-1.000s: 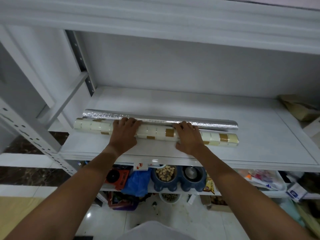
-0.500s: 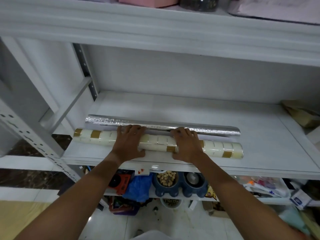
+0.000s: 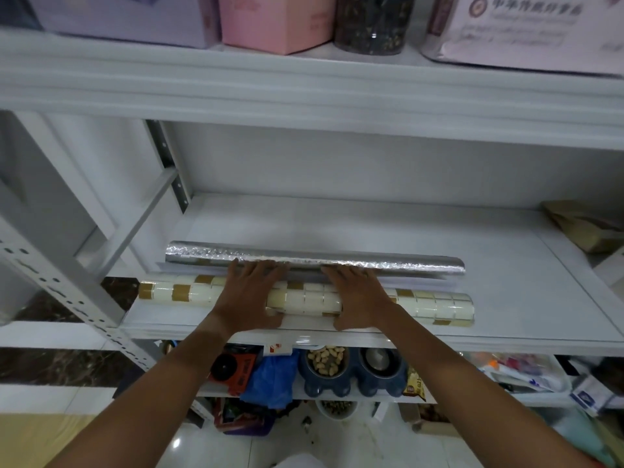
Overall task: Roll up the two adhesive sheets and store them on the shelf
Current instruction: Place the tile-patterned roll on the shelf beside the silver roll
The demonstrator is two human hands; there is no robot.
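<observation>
Both rolls already rolled up and lying on the shelf (image 3: 506, 265), so basically at the storing step, final nudge stage. Silver foil roll (image 3: 405, 263) sitting further back, tile-pattern roll (image 3: 435, 307) in front of it, close to the front lip, its left end poking a little past the shelf's left edge. Roughly parallel, a narrow strip of bare shelf showing between them on the right side.

Left hand (image 3: 248, 298) and right hand (image 3: 363, 297) laid palm-down over the middle of the tile-pattern roll, fingers straight and a bit spread, not curled round anything. Thumbs tucked down on the near side of the roll. Fingertips reaching to about the near edge of the silver foil roll, maybe touching it, hard to say with the blur there.

Next move, guessing: push the tile-pattern roll back until snug against the silver one, then lift off. Needs even pressure from both hands so the roll goes back straight instead of swinging one end forward. Also worth letting go slowly, since a loose adhesive sheet likes to spring open, and a roll this near the lip could trundle off the front.

Other stuff around: pink box (image 3: 270, 23) and a dark jar (image 3: 371, 25) on the shelf above, brown paper bag (image 3: 580, 228) at the far right of the same shelf, blue double bowl (image 3: 351, 376) with peanuts on the shelf below, blue plastic bag (image 3: 270, 380) beside it.
</observation>
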